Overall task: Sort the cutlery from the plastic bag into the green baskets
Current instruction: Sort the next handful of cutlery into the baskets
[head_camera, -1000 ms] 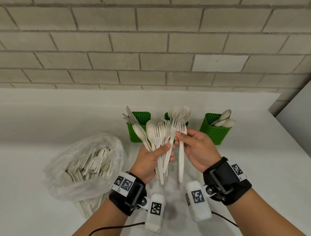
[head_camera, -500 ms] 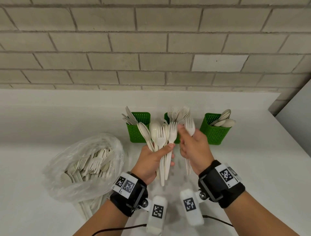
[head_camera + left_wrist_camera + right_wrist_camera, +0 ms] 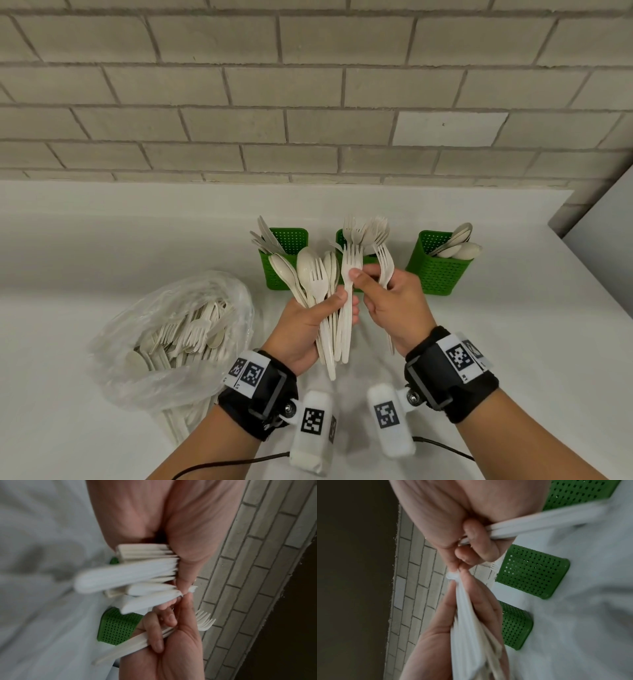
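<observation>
My left hand (image 3: 329, 308) grips a fanned bundle of cream plastic spoons and forks (image 3: 317, 270) upright over the counter. My right hand (image 3: 373, 287) holds a few forks (image 3: 385, 260) under its curled fingers. Its thumb and forefinger pinch the neck of another fork (image 3: 352, 260) that still stands in the left bundle. Behind the hands stand three green baskets: the left basket (image 3: 291, 240) has knives, the middle basket (image 3: 340, 238) forks, the right basket (image 3: 442, 270) spoons. The clear plastic bag (image 3: 178, 335) of cutlery lies at the left. In the right wrist view the held forks (image 3: 539, 519) cross the palm.
A white counter (image 3: 513, 342) runs back to a brick wall (image 3: 308, 102). Its right edge meets a grey panel (image 3: 603, 219). Camera units with cables hang under both wrists near the front.
My right hand drew one fork out of the left bundle and tucked it under its fingers. It has now come back to the bundle and pinches another fork. The left hand stayed roughly in place.
</observation>
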A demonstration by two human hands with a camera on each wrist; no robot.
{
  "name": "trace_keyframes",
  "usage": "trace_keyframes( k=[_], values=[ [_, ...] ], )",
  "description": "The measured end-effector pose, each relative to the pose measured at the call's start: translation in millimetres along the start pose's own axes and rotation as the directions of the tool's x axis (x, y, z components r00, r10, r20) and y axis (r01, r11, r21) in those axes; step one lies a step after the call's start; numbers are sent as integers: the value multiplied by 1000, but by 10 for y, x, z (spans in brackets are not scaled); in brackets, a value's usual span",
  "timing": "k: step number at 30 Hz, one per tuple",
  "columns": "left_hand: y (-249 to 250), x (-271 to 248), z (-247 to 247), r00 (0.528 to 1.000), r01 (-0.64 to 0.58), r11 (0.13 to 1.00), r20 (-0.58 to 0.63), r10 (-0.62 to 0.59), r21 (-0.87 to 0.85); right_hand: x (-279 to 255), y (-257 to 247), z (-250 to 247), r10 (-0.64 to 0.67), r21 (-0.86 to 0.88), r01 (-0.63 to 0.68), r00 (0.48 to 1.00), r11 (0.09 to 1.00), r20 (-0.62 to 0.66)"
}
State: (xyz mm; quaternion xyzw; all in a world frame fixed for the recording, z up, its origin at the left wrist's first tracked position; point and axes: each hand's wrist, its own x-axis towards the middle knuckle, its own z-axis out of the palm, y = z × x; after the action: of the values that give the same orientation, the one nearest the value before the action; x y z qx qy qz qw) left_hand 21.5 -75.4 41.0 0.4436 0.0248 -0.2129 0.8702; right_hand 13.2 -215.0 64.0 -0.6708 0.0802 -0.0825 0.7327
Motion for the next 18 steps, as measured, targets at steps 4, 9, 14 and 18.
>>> trace_keyframes(
  k=[4, 9, 14, 18],
  values=[
    [-22, 19, -13, 997, -64, 998, -40, 65, 16, -15, 11, 12, -36, -50, 37, 999, 998, 5],
    [-78, 33, 6, 976, -190, 969, -77, 203, 157, -14, 23, 7, -74, -164, 81, 996, 983, 48],
    [-89, 77, -56, 956, -175, 971, -210, 207, 160, 63, 94, -67, -54, -250, 49, 998, 967, -16],
    [-52, 102, -112, 949, -151, 981, -258, 179, 126, 138, 82, -99, 71, 4, -72, 984, 997, -165]
  ],
)
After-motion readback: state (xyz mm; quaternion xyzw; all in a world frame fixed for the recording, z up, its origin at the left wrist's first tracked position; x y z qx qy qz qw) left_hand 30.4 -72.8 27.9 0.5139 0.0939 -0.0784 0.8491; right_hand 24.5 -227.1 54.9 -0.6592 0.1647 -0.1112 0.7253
